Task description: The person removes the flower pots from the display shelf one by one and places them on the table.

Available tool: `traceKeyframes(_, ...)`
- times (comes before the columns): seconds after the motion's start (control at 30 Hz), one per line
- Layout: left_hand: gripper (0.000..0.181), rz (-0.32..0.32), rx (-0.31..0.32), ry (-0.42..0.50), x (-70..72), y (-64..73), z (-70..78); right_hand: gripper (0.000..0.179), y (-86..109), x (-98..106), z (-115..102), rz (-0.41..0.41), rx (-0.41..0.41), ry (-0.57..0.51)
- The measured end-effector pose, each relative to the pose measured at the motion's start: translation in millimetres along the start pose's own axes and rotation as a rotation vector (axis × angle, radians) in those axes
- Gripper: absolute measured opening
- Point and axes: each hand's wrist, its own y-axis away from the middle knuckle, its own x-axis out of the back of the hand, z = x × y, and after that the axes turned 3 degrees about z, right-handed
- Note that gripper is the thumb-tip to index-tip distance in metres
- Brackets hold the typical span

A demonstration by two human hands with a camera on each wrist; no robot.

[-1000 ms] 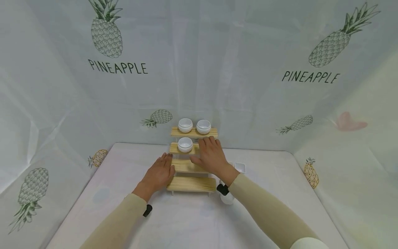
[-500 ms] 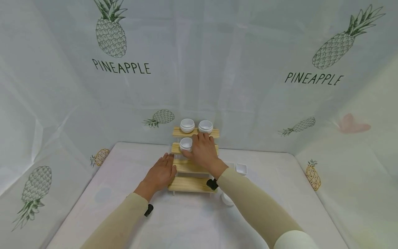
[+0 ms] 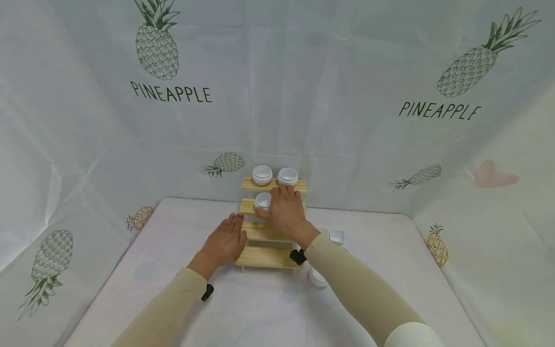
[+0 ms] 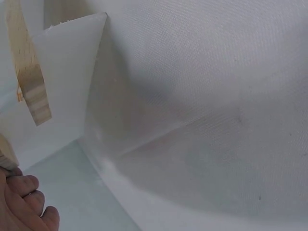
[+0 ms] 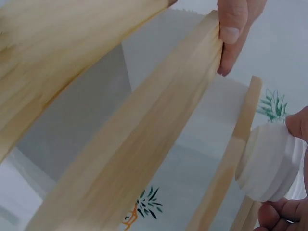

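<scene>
Bowl (image 3: 262, 201) is sitting pinched between fingers of the right hand (image 3: 288, 211); the left hand (image 3: 222, 242), fingers straight, is touching the stand (image 3: 266, 232).

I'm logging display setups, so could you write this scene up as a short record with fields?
Stand: wooden stand, four steps
Top step: left bowl and right bowl, both white, side by side
Second step from top: held bowl, white; whether its base touches the board is unclear
Right hand: holds that bowl between thumb and fingers
Left hand: touches a board end, stand's left side
Right of stand: square dish; round white vessel, partly hidden
Backdrop: pale sheet printed with pineapples
</scene>
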Motion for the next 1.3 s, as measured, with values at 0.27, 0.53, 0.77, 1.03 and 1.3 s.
traceKeyframes(0.27,0.067,-0.034,-0.011,-0.031,7.2,0.2,2.3,0.074,-2.3,3.4,8.3,-0.043,-0.027,0.018)
traceKeyframes(0.53,0.074,-0.074,-0.053,-0.100,12.0,2.5,0.3,0.074,-3.1,2.3,9.5,-0.051,-0.027,0.001)
traceKeyframes(0.77,0.075,-0.065,-0.067,-0.169,13.4,2.4,3.7,0.072,-2.9,1.1,11.3,-0.022,-0.008,0.022)
traceKeyframes(1.03,0.076,-0.093,-0.042,-0.152,14.1,0.6,6.9,0.064,1.9,4.6,14.3,0.035,0.036,0.041)
traceKeyframes(1.3,0.079,-0.104,-0.038,-0.126,11.0,-0.4,5.3,0.063,15.2,18.1,22.0,0.083,0.078,0.055)
